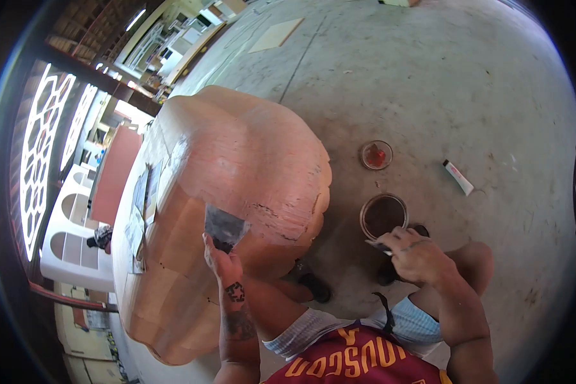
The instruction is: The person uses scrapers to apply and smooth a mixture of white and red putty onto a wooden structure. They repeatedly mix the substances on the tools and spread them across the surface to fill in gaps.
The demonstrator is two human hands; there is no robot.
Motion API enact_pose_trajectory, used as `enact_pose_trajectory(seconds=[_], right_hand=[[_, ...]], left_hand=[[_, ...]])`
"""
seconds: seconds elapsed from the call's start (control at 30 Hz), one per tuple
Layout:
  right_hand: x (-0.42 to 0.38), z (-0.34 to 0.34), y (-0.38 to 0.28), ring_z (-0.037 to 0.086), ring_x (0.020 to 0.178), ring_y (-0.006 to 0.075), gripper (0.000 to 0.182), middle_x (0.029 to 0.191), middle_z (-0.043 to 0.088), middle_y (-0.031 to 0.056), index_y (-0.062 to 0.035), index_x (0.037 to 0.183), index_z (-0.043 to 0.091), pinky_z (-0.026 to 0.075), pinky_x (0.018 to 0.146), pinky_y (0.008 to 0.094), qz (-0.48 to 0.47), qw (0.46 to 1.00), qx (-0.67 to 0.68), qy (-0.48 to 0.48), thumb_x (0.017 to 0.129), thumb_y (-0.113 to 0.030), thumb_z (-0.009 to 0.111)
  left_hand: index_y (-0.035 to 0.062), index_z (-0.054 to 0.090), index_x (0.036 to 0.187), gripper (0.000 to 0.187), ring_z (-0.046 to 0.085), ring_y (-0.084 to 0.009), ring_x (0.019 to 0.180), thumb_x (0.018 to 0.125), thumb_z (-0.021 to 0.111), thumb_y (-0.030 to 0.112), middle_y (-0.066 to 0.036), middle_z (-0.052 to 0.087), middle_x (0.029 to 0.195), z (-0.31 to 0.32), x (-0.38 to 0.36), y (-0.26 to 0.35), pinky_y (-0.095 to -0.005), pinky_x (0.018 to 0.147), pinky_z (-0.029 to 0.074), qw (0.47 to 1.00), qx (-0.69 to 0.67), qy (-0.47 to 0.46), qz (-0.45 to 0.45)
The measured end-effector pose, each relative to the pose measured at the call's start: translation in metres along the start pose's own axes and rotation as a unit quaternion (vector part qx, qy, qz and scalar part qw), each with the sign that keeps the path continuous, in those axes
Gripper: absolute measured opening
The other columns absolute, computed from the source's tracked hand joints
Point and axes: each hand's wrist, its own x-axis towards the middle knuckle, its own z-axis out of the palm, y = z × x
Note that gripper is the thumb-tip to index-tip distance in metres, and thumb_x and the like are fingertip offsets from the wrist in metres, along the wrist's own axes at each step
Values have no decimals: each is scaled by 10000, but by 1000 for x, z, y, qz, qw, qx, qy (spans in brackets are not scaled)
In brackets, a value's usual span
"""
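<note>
My left hand (222, 258) is closed on a flat, grey, roughly square plate (226, 225) with a dark smear at its lower edge. Behind the plate stands a large rounded, lobed form (262, 150), tan with pinkish patches and dark cracks on its near side. My right hand (418, 257) is bent over the rim of an open round can (384, 216) with dark brown inside. Its fingers are closed around a small tool with a pale edge (379, 247), mostly hidden by the hand.
A round tub (376, 155) with red material sits on the concrete floor past the can. A white tube with a black cap (458, 178) lies to its right. Papers (144, 205) rest on the form's far left side. White arched shelving (77, 230) stands further left.
</note>
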Motion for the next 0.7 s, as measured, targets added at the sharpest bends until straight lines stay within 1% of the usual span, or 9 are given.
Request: enact_pose_trajectory(seconds=[0.13,0.2,0.27,0.3,0.37,0.43,0.5,0.6,0.7], right_hand=[[14,-10,6,586,1152,374,382,1243,592,159,-123,1282,551,487,971,476,96,994,32,31,902,-83,536],[22,-14,1,578,1170,390,402,1251,600,184,-116,1322,538,470,988,478,153,984,45,75,921,-80,549],[40,-8,11,564,1200,396,414,1270,596,197,-117,1345,533,463,1001,468,126,979,92,130,931,-95,552],[40,-3,24,556,1214,399,421,1279,594,203,-118,1356,531,459,1007,463,133,974,107,151,936,-102,554],[47,10,58,545,1239,402,422,1322,578,210,-105,1365,535,455,1014,444,98,978,122,142,944,-110,553],[69,4,51,544,1245,392,403,1305,590,213,-86,1347,549,444,1034,437,139,981,94,93,948,-131,531],[90,10,55,560,1243,350,395,1293,605,192,-69,1328,569,430,1058,393,136,988,33,71,937,-106,528],[135,41,88,562,1244,374,434,1312,607,211,-69,1337,558,437,1066,424,174,983,-35,-50,907,-124,528],[160,78,94,594,1203,405,424,1294,612,253,-24,1305,542,480,1021,466,226,961,-108,-116,895,-133,544]], left_hand=[[-4,443,1449,550,544,-199,1168,1039,540,349,-106,525,1358,-19,25,-12,-309,890,494,992,109,-33,60],[-4,415,1474,554,543,-199,1168,1029,559,294,-109,519,1373,27,8,19,-318,927,488,998,-34,24,-37],[-7,370,1505,556,545,-206,1140,1018,552,190,-101,529,1347,6,42,-4,-318,980,469,997,-66,23,-27],[50,479,1367,429,531,-155,1002,1015,574,276,-39,546,1197,-9,51,-19,-282,827,454,927,243,20,287],[95,564,1290,345,540,-131,906,999,606,275,0,571,1097,-51,79,-44,-259,727,463,888,319,-62,326],[38,431,1444,538,536,-242,1132,933,599,78,-119,543,1282,-56,76,-45,-318,943,438,979,174,-69,84],[-15,326,1532,710,499,-350,1325,872,586,-18,-233,497,1426,-39,49,-11,-379,1113,381,924,338,-56,170],[-33,336,1521,727,473,-405,1347,847,604,17,-269,472,1453,-24,12,8,-421,1130,363,780,528,-63,329],[-40,347,1515,734,453,-431,1359,837,617,38,-272,449,1483,-30,9,15,-454,1140,344,739,556,-72,373]])
